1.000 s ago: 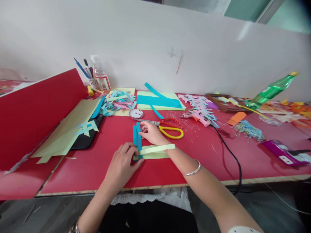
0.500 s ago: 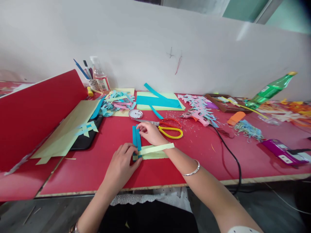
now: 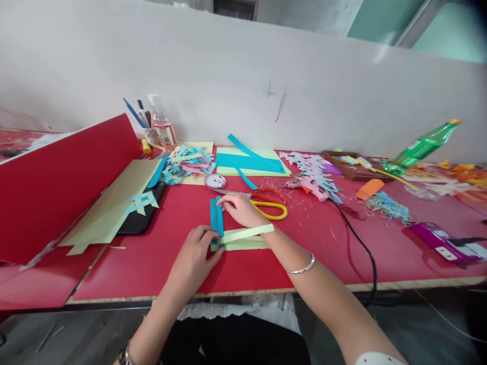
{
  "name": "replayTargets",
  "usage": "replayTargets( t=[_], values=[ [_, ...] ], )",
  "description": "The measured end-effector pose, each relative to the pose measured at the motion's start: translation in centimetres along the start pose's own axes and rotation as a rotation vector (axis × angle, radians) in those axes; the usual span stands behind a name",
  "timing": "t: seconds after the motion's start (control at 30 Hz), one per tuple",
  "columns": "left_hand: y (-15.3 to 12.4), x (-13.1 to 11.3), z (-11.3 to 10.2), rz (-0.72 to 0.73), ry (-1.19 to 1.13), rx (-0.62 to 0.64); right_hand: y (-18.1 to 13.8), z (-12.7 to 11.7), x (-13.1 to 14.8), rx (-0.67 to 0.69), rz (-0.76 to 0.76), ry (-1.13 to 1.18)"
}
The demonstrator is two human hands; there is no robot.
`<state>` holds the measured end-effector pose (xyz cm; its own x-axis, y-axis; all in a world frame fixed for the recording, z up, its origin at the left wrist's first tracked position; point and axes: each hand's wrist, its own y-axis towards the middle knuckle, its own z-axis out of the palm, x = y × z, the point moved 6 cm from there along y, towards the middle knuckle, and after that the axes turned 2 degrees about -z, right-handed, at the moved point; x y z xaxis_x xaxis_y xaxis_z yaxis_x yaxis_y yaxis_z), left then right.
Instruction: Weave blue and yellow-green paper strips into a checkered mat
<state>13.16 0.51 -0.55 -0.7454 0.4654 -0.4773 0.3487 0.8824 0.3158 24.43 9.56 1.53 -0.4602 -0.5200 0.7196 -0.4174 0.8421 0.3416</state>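
Blue paper strips run away from me and cross pale yellow-green paper strips that reach to the right, interlaced at the near left corner. My left hand grips this woven corner, thumb and forefinger on either side of it. Fingertips of my right hand pinch the far end of the right-hand blue strip. One pale strip slants up and ends against my right forearm. Just beyond my right hand lie scissors with one yellow and one red handle loop, partly hidden by it.
A pink glue gun with a black cable lies right. Behind are a small round lid, blue and pale paper sheets and paper scraps. Left stands a red board; right, a purple power strip and green bottle.
The camera view has shifted slightly, so the table scene sits a little further right and lower. Both hands keep nearly the same places on the strips.
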Motion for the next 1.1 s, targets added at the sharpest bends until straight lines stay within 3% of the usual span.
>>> replayTargets(
  t=[0.1,0.23,0.3,0.4,0.47,0.5,0.67,1.1],
  values=[
    [0.0,0.0,0.0,0.007,-0.011,-0.004,0.1,-2.9,0.3,-0.085,0.051,0.204],
    [0.0,-0.2,-0.1,0.019,-0.007,-0.013,-1.7,-9.7,3.7,-0.404,-0.053,0.261],
    [0.0,-0.3,-0.2,0.034,-0.007,-0.005,-3.2,-10.8,6.2,-0.373,-0.111,0.166],
    [0.2,-0.2,-0.5,0.065,-0.042,0.043,-5.3,-7.7,9.0,-0.049,-0.164,-0.098],
    [0.3,0.0,-0.8,0.098,-0.089,0.102,-6.8,-4.3,8.8,0.144,-0.129,-0.22],
    [0.3,0.2,-0.9,0.111,-0.115,0.135,-7.4,-2.8,8.4,0.177,-0.111,-0.277],
    [0.2,1.2,-1.1,0.128,-0.182,0.229,-8.7,1.7,5.8,0.149,-0.029,-0.397],
    [0.2,1.2,-1.1,0.169,-0.149,0.186,-8.7,2.0,4.9,0.064,0.02,-0.391]
  ],
)
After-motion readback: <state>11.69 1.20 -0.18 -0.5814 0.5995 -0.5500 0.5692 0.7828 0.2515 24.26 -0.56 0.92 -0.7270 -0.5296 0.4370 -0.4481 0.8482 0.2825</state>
